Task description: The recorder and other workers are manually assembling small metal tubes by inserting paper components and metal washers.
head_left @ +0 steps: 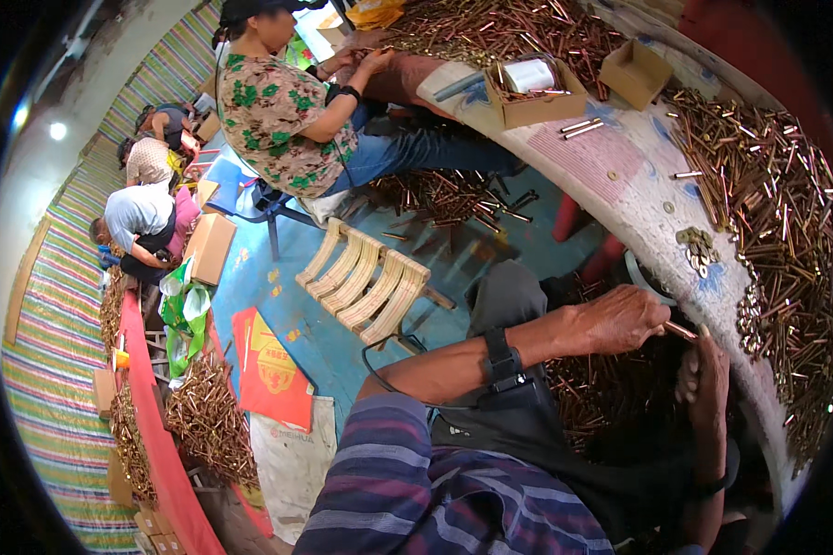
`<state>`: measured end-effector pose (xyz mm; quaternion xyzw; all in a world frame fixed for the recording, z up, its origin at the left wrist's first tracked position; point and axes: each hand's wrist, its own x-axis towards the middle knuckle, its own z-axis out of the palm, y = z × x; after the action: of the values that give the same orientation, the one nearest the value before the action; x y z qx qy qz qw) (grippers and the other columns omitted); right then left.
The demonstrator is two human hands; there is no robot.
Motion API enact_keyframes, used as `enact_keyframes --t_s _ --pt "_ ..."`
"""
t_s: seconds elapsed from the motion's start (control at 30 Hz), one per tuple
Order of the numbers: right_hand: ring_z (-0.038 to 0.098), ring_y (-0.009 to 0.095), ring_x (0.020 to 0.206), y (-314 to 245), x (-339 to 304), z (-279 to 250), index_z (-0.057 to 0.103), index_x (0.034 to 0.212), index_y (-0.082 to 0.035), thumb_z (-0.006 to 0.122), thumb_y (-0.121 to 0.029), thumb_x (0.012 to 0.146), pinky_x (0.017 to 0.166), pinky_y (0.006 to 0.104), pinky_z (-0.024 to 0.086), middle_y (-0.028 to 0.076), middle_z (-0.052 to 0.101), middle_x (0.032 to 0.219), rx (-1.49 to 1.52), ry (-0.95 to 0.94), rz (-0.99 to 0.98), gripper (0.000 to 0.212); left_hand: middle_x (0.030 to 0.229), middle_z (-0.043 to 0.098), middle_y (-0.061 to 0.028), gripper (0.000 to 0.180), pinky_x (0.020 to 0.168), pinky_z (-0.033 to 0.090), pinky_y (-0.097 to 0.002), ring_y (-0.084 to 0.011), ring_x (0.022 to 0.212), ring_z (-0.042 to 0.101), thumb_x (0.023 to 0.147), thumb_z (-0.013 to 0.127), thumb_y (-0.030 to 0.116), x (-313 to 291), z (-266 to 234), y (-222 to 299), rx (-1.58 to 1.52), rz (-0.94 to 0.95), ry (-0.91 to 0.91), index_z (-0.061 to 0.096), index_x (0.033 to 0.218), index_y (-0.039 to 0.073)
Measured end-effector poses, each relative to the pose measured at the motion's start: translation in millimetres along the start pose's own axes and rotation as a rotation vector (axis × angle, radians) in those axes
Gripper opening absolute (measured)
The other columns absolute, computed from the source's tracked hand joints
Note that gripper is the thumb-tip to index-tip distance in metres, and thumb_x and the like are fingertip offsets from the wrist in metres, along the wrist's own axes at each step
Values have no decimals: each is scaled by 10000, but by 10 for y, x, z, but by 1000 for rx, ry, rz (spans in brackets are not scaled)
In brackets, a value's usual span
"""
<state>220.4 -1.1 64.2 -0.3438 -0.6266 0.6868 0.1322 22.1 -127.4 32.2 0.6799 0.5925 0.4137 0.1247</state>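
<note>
Between left grip (625, 319) and right grip (703, 368): slim, shiny, coppery rod (681, 331).

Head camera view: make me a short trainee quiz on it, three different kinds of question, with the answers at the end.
1. True or false: the person's left hand holds a slim copper-coloured metal piece.

2. Multiple choice. The white object on the table sits in:
A) a cardboard box
B) a green bag
C) a red bucket

3. Fill in the colour: the slatted seat stands on a ____ floor.

Key:
1. True
2. A
3. Blue
</note>
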Motion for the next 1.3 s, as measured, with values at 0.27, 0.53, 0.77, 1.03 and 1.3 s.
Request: enact_keyframes --t_s 0.27,0.53,0.77,1.03,1.3 --pt "295 113 295 -83 -74 -126 386 564 -166 458 -486 1044 318 284 295 -33 339 415 94 -15 267 581 822 581 -191 157 648 470 -513 -418 761 620 926 623 174 29 78 -8 93 20 -83 577 920 24" --pt "430 99 389 -235 -58 -159 586 587 -57 519 -449 1025 379 279 323 -8 479 479 -184 -108 216 592 1028 709 -146 451 778 526 -318 -165 858 646 912 717 193 -80 -317 350 -204 -452 -234 607 1310 12" --pt "475 107 391 -148 -152 -166 574 571 -40 513 -457 1021 373 283 360 12 494 477 -144 -199 124 617 709 596 -7 378 515 410 -265 -67 559 487 956 689 190 -186 -313 440 -382 -719 -330 638 1287 15" --pt "412 116 453 -44 -113 -171 608 645 19 464 -457 1047 435 332 353 24 478 497 -281 -211 -91 640 788 666 8 255 483 400 -221 -33 550 508 982 649 140 -149 -262 465 -447 -744 -290 688 1186 -9" --pt "402 109 375 174 -56 -124 550 612 -61 465 -483 1036 361 306 316 5 477 513 280 -291 368 604 846 700 -154 327 649 509 -345 -202 701 643 866 759 79 -179 -188 339 19 -146 -10 673 1163 -29"
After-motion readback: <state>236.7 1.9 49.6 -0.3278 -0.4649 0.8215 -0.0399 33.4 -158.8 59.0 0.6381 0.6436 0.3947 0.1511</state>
